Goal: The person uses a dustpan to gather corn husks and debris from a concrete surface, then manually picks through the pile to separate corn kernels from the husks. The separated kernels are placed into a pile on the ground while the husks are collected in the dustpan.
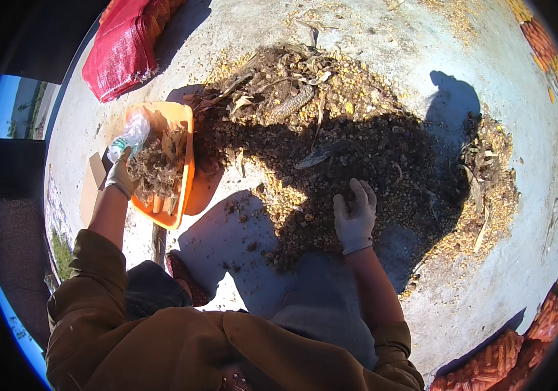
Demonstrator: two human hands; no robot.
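My gloved left hand [121, 173] is at the left edge of an orange plastic basin [188, 171], its fingers at a crumpled clear plastic bag [134, 132] with green print. Brown fibrous debris [154, 163] and bits of corn cob lie in the basin beside the bag. My gloved right hand [355, 215] is over the near part of a pile of corn kernels and dark chaff [381, 151], fingers spread and slightly curled, with nothing seen in it. A bare corn cob [298, 101] and dry husks lie on the pile's far part.
A red woven sack [122, 54] lies at the upper left. A cardboard piece [92, 188] is left of the basin. Red net bags of corn cobs [489, 361] stand at the lower right, others along the right edge. Kernels are scattered over the concrete floor [538, 181].
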